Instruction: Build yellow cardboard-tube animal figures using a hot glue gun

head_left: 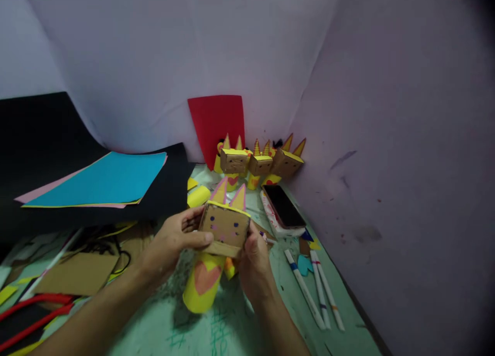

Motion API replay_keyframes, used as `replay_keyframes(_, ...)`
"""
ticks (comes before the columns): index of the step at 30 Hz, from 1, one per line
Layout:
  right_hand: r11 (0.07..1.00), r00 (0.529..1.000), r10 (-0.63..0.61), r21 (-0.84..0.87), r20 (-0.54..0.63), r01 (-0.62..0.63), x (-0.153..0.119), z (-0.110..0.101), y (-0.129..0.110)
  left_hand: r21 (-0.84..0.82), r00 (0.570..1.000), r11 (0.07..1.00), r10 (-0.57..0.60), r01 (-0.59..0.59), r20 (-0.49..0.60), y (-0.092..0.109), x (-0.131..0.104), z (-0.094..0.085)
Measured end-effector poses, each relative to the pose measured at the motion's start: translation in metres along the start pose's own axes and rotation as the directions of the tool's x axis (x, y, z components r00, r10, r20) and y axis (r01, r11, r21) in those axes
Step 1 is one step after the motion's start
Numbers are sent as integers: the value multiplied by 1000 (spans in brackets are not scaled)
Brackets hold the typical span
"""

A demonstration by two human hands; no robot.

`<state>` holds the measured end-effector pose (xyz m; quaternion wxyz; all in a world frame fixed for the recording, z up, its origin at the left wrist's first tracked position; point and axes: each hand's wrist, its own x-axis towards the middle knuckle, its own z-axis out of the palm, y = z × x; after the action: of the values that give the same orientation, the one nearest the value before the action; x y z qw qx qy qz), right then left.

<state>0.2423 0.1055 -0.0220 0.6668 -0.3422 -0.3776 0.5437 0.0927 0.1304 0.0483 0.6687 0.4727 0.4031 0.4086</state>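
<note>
Cardboard figure [221, 246]: box head [228, 232] with drawn face and two pointed ears, on a yellow tube [196, 301] with a pinkish heart; held tilted over the green bench [154, 325], its base perhaps touching.
Left hand [176, 237]: fingers half-curled behind the head's left edge, thumb across its front.
Right hand [255, 260]: fingers curled against the right edge.
Far end: similar figures [234, 162] before a red sheet [218, 118].
Right side: phone [284, 206], white markers [304, 290].

Green tabletop [244, 336] | three white markers [304, 290] | yellow tube [198, 196] | patterned packet [273, 220] | blue scrap [304, 264]
</note>
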Motion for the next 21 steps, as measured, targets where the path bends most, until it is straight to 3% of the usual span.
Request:
replay_keyframes(3,988,992,114,104,43,-118,-6,3,7,-180,986,983,-2,-28,-165,9,-1,1)
replay_keyframes(7,982,971,186,-70,149,-178,-17,11,15,-251,946,946,125,-204,-298,11,-1,-2)
replay_keyframes(10,951,965,216,-255,147,-174,-21,16,17,-244,949,940,171,-237,-266,6,-2,-5)
replay_keyframes(15,909,988,142,-403,53,-108,-25,23,15,-253,963,930,246,-267,-114,-1,-8,-11)
replay_keyframes(21,903,988,144,-416,61,-106,-32,33,19,-212,943,922,297,-325,-151,-7,-6,-18)
